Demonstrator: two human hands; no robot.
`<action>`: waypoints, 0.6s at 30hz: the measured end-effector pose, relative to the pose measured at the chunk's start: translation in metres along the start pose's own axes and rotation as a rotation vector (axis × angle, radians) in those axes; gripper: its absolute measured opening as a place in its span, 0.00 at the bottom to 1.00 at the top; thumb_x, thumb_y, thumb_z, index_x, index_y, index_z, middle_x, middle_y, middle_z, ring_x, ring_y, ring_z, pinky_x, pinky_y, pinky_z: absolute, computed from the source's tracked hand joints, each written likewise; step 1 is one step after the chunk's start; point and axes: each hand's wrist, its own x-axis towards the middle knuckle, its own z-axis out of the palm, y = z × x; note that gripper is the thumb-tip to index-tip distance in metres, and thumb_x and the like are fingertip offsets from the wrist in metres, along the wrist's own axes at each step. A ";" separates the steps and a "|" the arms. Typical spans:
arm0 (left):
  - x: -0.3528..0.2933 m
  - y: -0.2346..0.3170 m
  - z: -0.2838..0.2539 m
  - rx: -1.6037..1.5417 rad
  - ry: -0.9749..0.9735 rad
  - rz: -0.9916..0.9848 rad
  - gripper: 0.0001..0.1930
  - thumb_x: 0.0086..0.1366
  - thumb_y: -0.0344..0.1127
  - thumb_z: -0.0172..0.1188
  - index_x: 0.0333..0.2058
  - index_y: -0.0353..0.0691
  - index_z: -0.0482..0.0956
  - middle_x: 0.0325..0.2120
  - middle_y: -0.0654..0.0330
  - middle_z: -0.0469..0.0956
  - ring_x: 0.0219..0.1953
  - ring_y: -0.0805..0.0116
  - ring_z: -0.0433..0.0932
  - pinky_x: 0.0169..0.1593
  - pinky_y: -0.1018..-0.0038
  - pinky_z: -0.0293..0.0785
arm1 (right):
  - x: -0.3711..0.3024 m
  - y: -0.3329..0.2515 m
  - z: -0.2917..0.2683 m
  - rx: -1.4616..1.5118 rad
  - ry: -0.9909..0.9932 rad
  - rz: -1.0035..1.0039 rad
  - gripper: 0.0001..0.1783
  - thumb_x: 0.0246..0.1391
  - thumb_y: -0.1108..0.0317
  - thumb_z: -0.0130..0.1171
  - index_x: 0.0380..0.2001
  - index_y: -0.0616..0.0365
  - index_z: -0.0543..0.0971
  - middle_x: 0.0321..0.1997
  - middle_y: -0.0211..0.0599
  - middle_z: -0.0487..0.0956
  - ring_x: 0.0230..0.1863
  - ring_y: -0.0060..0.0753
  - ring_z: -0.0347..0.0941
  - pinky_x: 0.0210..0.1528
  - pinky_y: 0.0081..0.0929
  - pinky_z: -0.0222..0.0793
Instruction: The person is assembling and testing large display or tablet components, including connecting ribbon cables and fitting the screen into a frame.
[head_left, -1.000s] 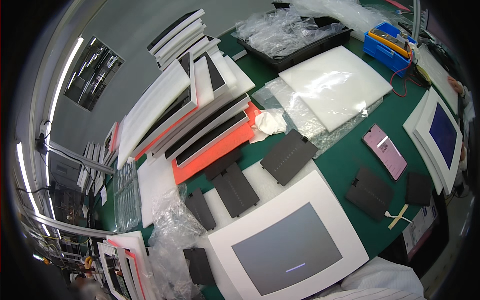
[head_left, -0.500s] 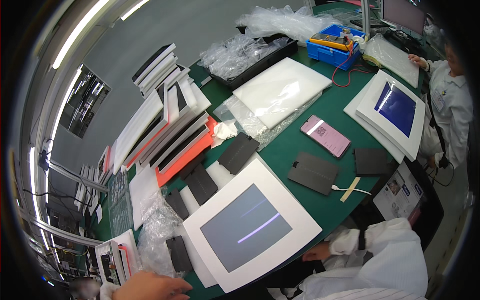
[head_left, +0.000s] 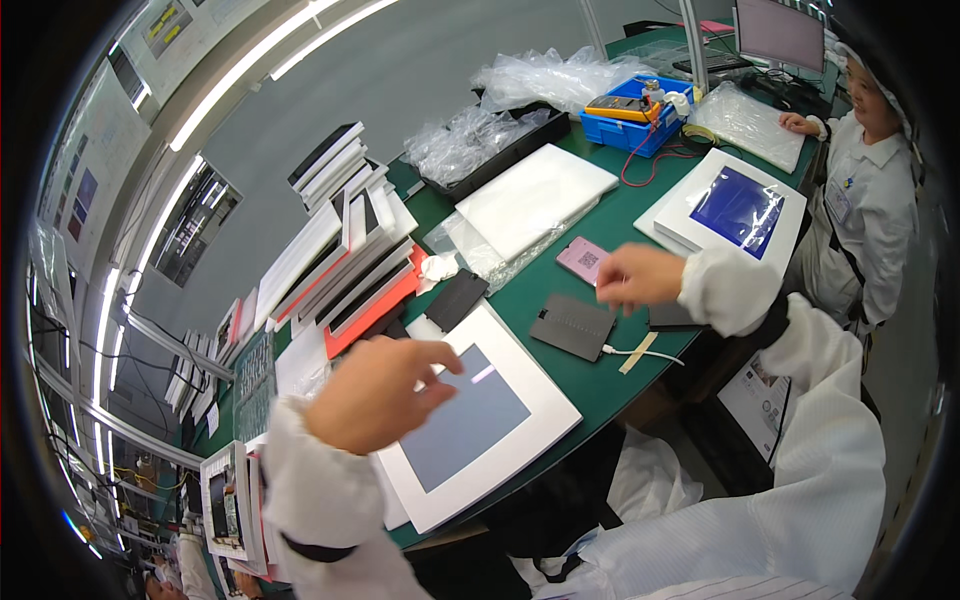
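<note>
My left hand (head_left: 375,395) hovers over the left part of a white-framed flat display (head_left: 545,405), its thumb and index finger apart and nothing between them. The display lies face up at the table's near edge with a grey screen. My right hand (head_left: 645,277) is in the air beside a pink-screened phone (head_left: 580,260), covering its right end. Its fingers bend loosely downward, slightly blurred, with nothing visible in them. Below that hand lies a flat black box (head_left: 572,327) with a white cable (head_left: 645,353) at its corner. A second black box (head_left: 675,317) is partly hidden by my right sleeve.
Stacked white and black panels (head_left: 370,245) stand at the left. Behind lie white foam sheets (head_left: 540,195), a black bin of plastic wrap (head_left: 485,150) and a blue box (head_left: 630,130) with a yellow meter. Another white-framed display (head_left: 735,205) lies right, near a seated co-worker (head_left: 865,190).
Both hands have risen from the near edge: the left over the grey-screened display, the right forward to the phone. The view has shifted, and the bright streaks on the screen have shrunk.
</note>
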 end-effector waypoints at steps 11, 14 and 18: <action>0.053 -0.019 0.098 -0.061 -0.195 0.115 0.17 0.55 0.37 0.59 0.43 0.40 0.75 0.32 0.55 0.80 0.37 0.58 0.78 0.43 0.69 0.72 | -0.005 0.062 0.126 -0.495 0.491 0.038 0.15 0.45 0.61 0.61 0.29 0.61 0.71 0.31 0.44 0.71 0.37 0.47 0.70 0.40 0.39 0.66; 0.073 -0.029 0.128 -0.443 0.006 0.078 0.19 0.53 0.34 0.59 0.45 0.38 0.74 0.37 0.52 0.78 0.42 0.58 0.77 0.44 0.69 0.72 | -0.006 0.059 0.123 -0.427 0.488 0.107 0.12 0.46 0.62 0.61 0.28 0.57 0.72 0.31 0.40 0.72 0.38 0.45 0.68 0.41 0.37 0.65; 0.124 -0.055 0.169 -0.436 0.278 0.108 0.23 0.52 0.33 0.61 0.48 0.36 0.71 0.42 0.48 0.76 0.44 0.55 0.76 0.47 0.67 0.71 | -0.001 0.057 0.121 -0.361 0.476 0.114 0.13 0.44 0.62 0.63 0.28 0.58 0.72 0.30 0.40 0.73 0.37 0.46 0.70 0.41 0.38 0.65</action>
